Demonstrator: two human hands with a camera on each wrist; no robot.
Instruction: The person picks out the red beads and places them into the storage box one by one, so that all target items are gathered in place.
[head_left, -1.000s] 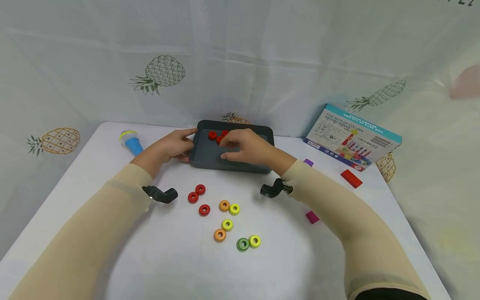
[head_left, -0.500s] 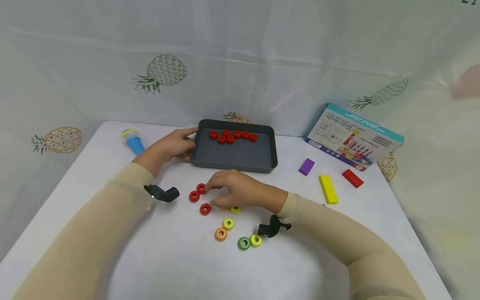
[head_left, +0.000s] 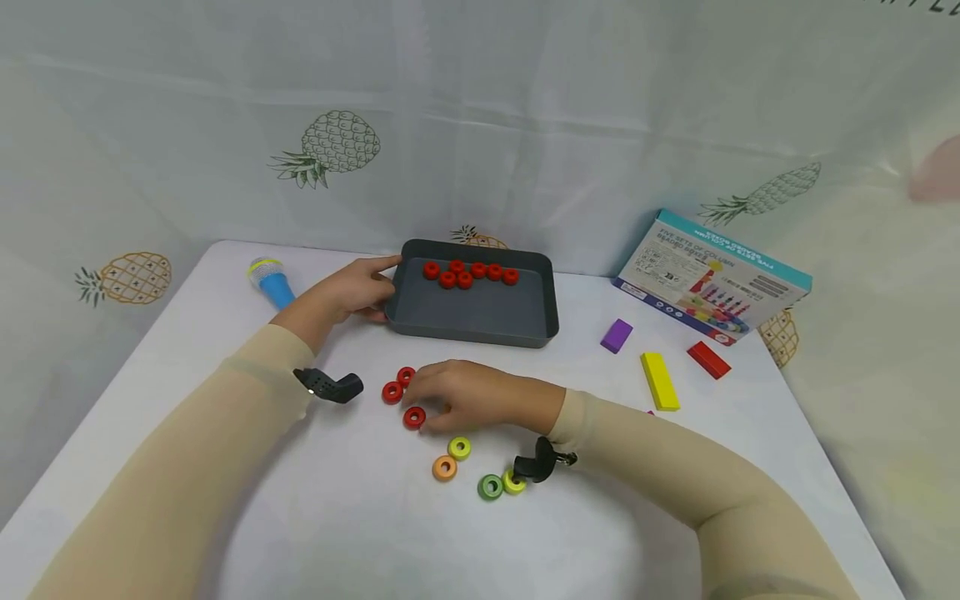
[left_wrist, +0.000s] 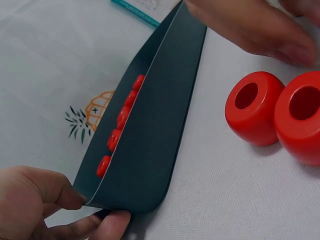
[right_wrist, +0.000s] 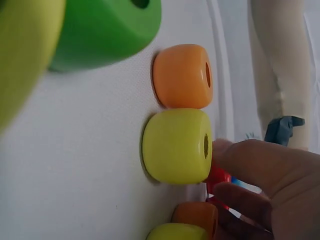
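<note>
My left hand (head_left: 352,292) grips the left near corner of a dark grey tray (head_left: 480,321), thumb and finger pinching its rim (left_wrist: 150,140). Several red rings (head_left: 468,273) lie in a row at the tray's far side. In front of the tray my right hand (head_left: 423,408) rests over loose rings on the white table, fingers curled. Its fingertips pinch the nearest red ring (head_left: 414,417), which lies on the table. Two more red rings (head_left: 399,384) sit just left of it. Yellow (right_wrist: 175,145), orange (right_wrist: 182,75) and green (right_wrist: 105,30) rings lie near the wrist.
A blue toy microphone (head_left: 268,283) lies left of the tray. At the right are a purple block (head_left: 617,335), a yellow block (head_left: 659,380), a red block (head_left: 708,359) and a printed box (head_left: 712,279). A pineapple-print cloth hangs behind the table.
My right hand left the tray, came down to the loose rings and settled on the nearest red ring. The left hand has kept its hold on the tray.
</note>
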